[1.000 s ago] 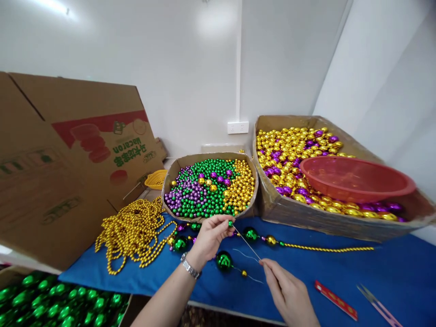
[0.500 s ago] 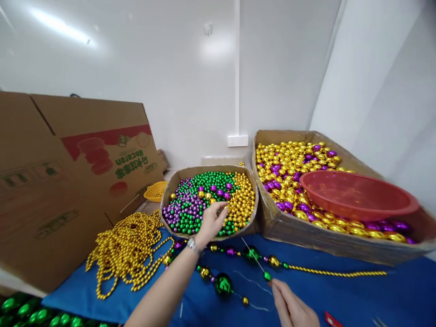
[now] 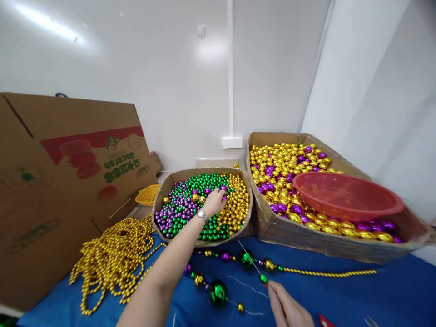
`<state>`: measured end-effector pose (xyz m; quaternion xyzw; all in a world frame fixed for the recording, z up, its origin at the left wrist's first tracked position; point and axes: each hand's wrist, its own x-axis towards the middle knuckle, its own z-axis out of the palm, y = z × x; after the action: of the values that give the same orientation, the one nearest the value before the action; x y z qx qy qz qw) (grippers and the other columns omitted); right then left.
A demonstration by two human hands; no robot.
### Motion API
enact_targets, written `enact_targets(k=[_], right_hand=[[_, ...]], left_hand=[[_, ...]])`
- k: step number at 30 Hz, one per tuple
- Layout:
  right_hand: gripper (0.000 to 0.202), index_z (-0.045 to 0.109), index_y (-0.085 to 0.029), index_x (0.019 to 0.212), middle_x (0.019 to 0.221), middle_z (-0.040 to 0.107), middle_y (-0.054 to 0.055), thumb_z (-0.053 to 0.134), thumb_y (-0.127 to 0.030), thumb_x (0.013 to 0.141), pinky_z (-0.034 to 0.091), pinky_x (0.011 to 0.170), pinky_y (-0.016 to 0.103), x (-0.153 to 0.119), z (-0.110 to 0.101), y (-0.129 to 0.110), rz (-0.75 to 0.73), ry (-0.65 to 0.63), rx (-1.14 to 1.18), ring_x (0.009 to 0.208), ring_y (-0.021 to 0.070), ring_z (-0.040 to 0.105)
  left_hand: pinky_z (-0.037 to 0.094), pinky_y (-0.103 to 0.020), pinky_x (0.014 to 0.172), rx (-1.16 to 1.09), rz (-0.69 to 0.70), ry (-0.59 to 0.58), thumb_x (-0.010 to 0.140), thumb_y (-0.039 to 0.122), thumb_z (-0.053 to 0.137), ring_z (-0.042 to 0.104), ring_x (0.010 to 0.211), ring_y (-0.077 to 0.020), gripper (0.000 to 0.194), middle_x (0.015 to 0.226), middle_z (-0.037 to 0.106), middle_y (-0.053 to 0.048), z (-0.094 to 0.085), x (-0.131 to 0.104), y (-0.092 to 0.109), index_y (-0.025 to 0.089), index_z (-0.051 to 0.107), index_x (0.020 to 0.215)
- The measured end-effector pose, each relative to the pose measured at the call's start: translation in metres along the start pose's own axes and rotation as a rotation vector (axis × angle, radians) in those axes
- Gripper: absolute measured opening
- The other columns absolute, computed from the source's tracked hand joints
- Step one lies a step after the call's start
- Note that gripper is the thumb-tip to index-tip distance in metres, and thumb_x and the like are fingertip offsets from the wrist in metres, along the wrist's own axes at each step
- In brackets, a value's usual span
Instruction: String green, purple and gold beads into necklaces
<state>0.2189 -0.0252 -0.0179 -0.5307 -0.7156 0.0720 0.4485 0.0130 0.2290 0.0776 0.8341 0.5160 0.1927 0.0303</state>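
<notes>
In the shallow cardboard box of small green, purple and gold beads, my left hand reaches down with fingers curled. Its fingertips close around a shiny purple bead, partly hidden by the fingers. Low in the view, my right hand pinches a long thin needle that slants up and left. A green bead sits on the needle just beyond the fingertips. Behind it, a bead strand with a large green ball lies on the blue cloth.
A bigger box of gold and purple beads stands at right, with a red plastic basin on top. Gold bead strings are heaped at left beside a large carton and a yellow basket. A second strand's green ball lies in front.
My left hand has moved farther into the box and down onto the purple beads. My right hand still holds the needle with the green bead. The view has shifted slightly.
</notes>
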Motion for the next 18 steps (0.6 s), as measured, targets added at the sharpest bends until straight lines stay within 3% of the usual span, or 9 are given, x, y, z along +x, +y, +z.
enact_targets(k=[2, 6, 12, 15, 18], right_hand=[[0.040, 0.067, -0.021, 0.098, 0.091, 0.073, 0.008, 0.034, -0.043, 0.095, 0.057, 0.063, 0.019, 0.001, 0.003, -0.004, 0.017, 0.009, 0.006, 0.076, 0.0192, 0.071], [0.038, 0.067, -0.022, 0.097, 0.091, 0.073, 0.008, 0.036, -0.044, 0.094, 0.057, 0.064, 0.021, 0.003, 0.006, -0.012, 0.029, 0.010, 0.012, 0.076, 0.0199, 0.071], [0.037, 0.066, -0.021, 0.095, 0.087, 0.074, 0.008, 0.036, -0.043, 0.094, 0.057, 0.064, 0.022, 0.005, -0.001, -0.017, 0.025, 0.039, -0.011, 0.074, 0.0200, 0.071], [0.034, 0.065, -0.020, 0.099, 0.091, 0.073, 0.009, 0.038, -0.040, 0.094, 0.057, 0.066, 0.022, 0.002, -0.003, -0.015, 0.048, 0.033, -0.016, 0.077, 0.0199, 0.071], [0.031, 0.064, -0.021, 0.101, 0.093, 0.073, 0.008, 0.039, -0.038, 0.094, 0.057, 0.065, 0.022, -0.001, -0.002, -0.012, 0.060, 0.029, -0.007, 0.077, 0.0195, 0.071]], left_hand=[[0.044, -0.035, 0.085, -0.038, 0.006, -0.015, 0.086, 0.020, 0.046, 0.056, 0.093, -0.0220, 0.028, 0.104, 0.057, -0.011, 0.001, -0.008, -0.002, 0.018, 0.059, 0.111], [0.045, -0.033, 0.086, -0.162, 0.005, -0.028, 0.082, 0.018, 0.052, 0.058, 0.090, -0.0206, 0.020, 0.096, 0.060, -0.008, 0.005, -0.013, -0.004, 0.019, 0.065, 0.098], [0.045, -0.036, 0.087, -0.470, -0.073, 0.084, 0.075, 0.018, 0.060, 0.059, 0.090, -0.0220, 0.020, 0.093, 0.063, -0.007, -0.003, -0.011, 0.009, 0.017, 0.066, 0.094], [0.050, -0.034, 0.079, -0.676, -0.125, 0.138, 0.085, 0.030, 0.051, 0.061, 0.085, -0.0193, 0.028, 0.098, 0.064, -0.009, -0.010, -0.030, 0.019, 0.017, 0.060, 0.108], [0.053, -0.031, 0.068, -0.910, -0.171, 0.126, 0.091, 0.039, 0.039, 0.064, 0.075, -0.0162, 0.037, 0.096, 0.065, -0.009, -0.013, -0.064, 0.030, 0.017, 0.054, 0.117]])
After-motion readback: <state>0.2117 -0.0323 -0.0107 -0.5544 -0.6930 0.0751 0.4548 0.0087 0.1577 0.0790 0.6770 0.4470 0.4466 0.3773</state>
